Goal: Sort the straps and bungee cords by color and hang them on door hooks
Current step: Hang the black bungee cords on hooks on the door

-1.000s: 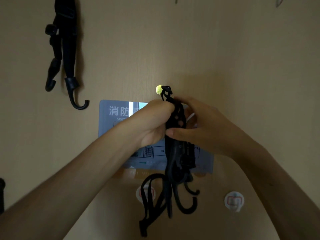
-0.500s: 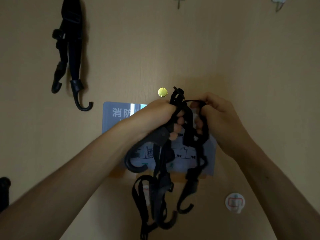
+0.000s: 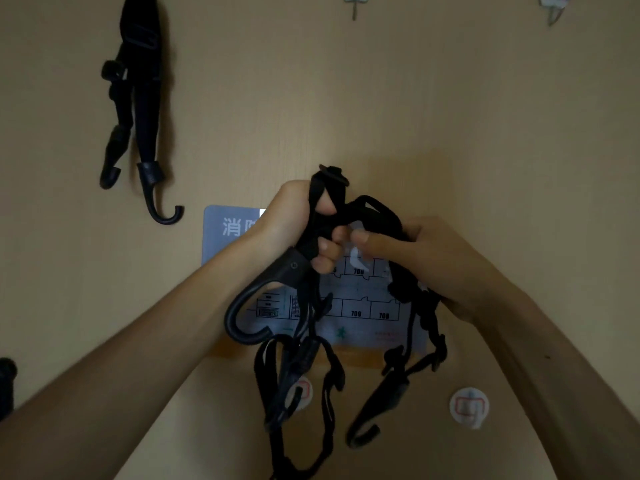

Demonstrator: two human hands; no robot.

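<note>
A tangle of black straps and bungee cords (image 3: 308, 362) hangs in front of the wooden door. My left hand (image 3: 294, 220) is shut on its upper part, with a large black hook (image 3: 242, 306) curving out below my fist. My right hand (image 3: 426, 258) grips another black cord (image 3: 412, 327) of the same bunch, pulled a little to the right; its hook end (image 3: 363, 431) dangles low. A black strap with hook ends (image 3: 138, 109) hangs on the door at upper left.
A blue floor-plan sign (image 3: 228, 230) is stuck to the door behind my hands. Two round adhesive hooks (image 3: 469, 407) sit low on the door, one partly behind the cords (image 3: 303, 393). Two more hooks (image 3: 355, 1) show along the top edge. A dark object (image 3: 7, 375) is at the left edge.
My hands have drawn apart, splitting the bunch into two hanging parts. The large hook has swung out to the left below my left fist. The small brass disc is now hidden.
</note>
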